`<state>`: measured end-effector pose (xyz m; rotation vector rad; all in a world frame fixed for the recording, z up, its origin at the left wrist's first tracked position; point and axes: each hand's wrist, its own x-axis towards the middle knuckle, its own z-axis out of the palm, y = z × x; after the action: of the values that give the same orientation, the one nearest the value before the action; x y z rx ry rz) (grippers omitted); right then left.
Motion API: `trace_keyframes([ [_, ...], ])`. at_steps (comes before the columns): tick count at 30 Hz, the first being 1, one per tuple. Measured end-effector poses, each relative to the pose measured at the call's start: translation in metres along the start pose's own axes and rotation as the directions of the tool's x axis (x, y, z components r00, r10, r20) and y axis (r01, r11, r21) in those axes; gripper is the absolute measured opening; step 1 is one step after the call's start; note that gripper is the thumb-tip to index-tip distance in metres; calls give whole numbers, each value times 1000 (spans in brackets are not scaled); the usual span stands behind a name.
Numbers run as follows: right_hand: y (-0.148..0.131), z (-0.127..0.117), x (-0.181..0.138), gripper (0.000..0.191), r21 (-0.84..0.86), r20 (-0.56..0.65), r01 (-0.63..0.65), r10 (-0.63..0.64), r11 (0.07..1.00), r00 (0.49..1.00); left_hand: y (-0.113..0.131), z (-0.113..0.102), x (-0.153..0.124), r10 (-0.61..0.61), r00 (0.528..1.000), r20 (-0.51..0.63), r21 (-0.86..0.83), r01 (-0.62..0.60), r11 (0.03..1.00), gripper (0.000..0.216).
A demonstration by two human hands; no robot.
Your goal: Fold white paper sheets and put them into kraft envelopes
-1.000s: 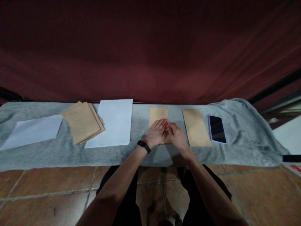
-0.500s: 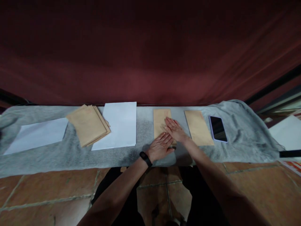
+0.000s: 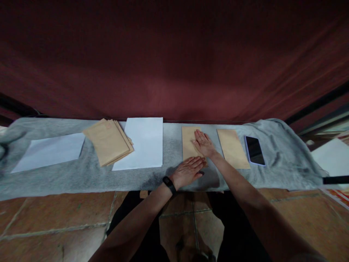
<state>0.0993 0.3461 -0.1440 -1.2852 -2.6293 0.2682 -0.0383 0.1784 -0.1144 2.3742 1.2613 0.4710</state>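
Note:
A brown paper envelope (image 3: 188, 142) lies flat on the grey cloth, its long side running away from me. My left hand (image 3: 188, 170) rests flat across its near end, fingers stretched to the right. Higher up, my right hand (image 3: 205, 144) is laid open over its right side, fingers pointing away. Both palms face down and the hands hide part of the envelope. A second brown envelope (image 3: 233, 149) lies just right of my right hand, apart from it.
A purple-edged phone (image 3: 255, 150) is at the right. Left of me are white paper sheets (image 3: 148, 142), a fanned stack of brown envelopes (image 3: 110, 143) overlapping them, and a folded white sheet (image 3: 50, 151). Grey cloth (image 3: 171, 145) covers the narrow table; a dark red curtain (image 3: 174, 87) hangs behind.
My right hand has slid slightly away from me along the envelope, parting from my left hand, which stays at the near end. The whole view has shifted a little.

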Motion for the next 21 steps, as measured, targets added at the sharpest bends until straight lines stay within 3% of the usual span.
trace_keyframes([
  [5, -2, -6, -29, 67, -25, 101, 49, -46, 999, 994, -3, -2, 0, -9, 999, 34, 140, 4, 990, 47],
  [14, -6, -16, -79, 60, 85, 197, 86, -101, 993, 975, -12, -5, -2, -23, 996, -81, 77, 29, 997, 41],
  [17, -8, -17, -95, 59, 134, 161, 75, -96, 988, 982, -14, -3, -4, -66, 987, -144, 41, 72, 997, 36],
  [21, -7, -17, -114, 49, 248, 8, 94, -99, 964, 995, -17, -3, -5, -144, 967, -209, -15, 144, 989, 32],
])
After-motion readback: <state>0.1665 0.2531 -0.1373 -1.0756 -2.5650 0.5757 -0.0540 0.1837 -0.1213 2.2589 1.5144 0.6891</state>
